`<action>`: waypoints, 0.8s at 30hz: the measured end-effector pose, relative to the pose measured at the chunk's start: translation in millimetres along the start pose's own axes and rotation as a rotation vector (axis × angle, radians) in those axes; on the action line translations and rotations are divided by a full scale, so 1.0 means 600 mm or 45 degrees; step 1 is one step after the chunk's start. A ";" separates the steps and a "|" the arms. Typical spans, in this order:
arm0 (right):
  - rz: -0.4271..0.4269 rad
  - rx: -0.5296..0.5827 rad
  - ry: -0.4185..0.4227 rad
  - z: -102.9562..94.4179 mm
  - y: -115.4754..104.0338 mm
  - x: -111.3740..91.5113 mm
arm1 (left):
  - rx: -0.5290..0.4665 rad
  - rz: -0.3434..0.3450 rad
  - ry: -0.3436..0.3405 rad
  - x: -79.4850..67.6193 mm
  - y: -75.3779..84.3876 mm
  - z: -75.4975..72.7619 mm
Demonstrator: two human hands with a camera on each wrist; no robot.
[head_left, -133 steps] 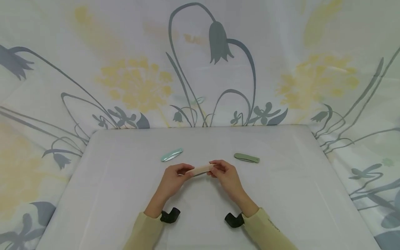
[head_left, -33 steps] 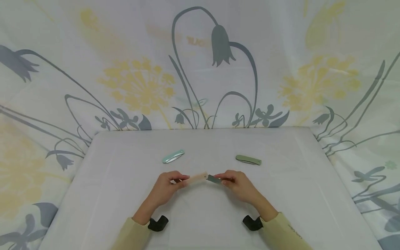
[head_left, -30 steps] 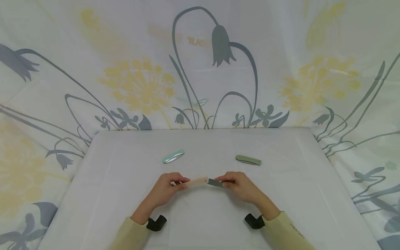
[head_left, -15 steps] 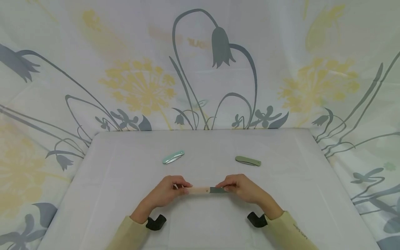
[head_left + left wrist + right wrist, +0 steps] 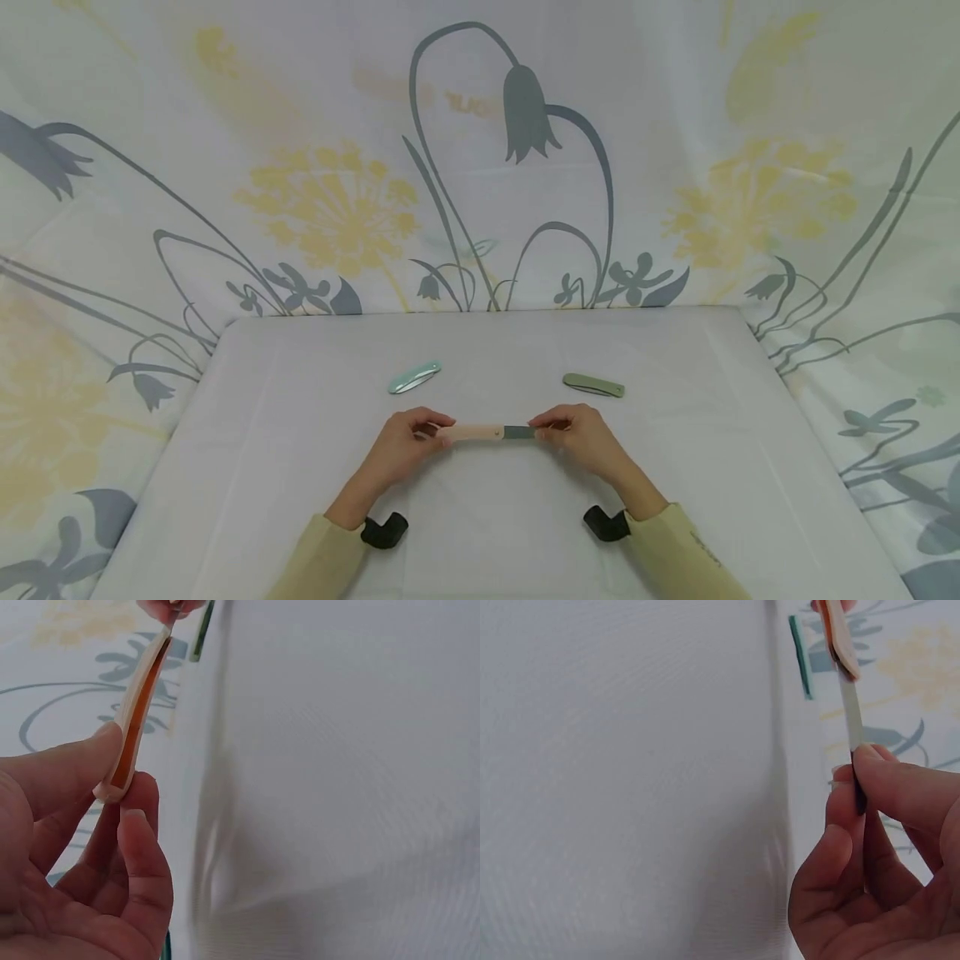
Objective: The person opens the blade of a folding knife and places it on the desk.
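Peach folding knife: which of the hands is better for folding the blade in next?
Probably the right hand: it pinches the blade, which sticks out in line with the peach handle, while the left hand holds that handle.

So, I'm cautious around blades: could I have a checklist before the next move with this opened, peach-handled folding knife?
1. Left hand holding the slim peach handle: ok.
2. Right hand pinching the flat grey blade: ok.
3. Blade swung out of the long orange-lined slot: ok.
4. Right hand clear of the sharp edge: cannot tell.
5. Blade locked: cannot tell.
6. Mint-green folding knife and olive-green folding knife both folded, apart from the hands: ok.
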State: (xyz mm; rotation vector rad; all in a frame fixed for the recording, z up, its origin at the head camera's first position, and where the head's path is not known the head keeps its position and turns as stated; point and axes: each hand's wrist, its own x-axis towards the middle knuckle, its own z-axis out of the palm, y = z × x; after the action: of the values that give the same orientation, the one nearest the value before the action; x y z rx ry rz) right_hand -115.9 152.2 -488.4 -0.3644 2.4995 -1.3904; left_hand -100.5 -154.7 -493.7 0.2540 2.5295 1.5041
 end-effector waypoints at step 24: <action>0.045 -0.157 0.012 0.015 0.001 0.002 | 0.151 -0.081 0.094 0.007 -0.004 0.019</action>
State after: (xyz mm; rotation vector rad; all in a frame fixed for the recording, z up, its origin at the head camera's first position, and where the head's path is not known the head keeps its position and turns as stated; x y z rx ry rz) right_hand -114.2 144.8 -493.6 -0.3366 2.5934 -1.2313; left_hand -101.8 -145.3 -501.2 0.1353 2.6614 1.3666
